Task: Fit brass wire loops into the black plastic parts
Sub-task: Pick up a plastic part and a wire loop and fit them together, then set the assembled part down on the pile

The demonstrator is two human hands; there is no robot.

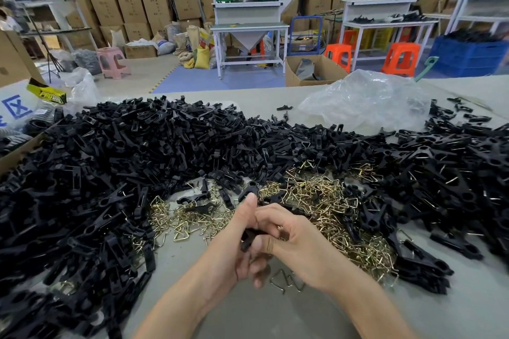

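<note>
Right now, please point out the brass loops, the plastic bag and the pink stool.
brass loops [311, 190]: head view, pile's middle.
plastic bag [363, 99]: head view, crumpled middle.
pink stool [108, 51]: head view, seat top.

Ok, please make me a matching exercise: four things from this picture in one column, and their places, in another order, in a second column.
1 plastic bag
2 pink stool
3 brass loops
4 black part in use

a gripped by left hand and right hand
b floor, back left
c table, just beyond the hands
d table, back right

Pairs: 1-d, 2-b, 3-c, 4-a
</note>
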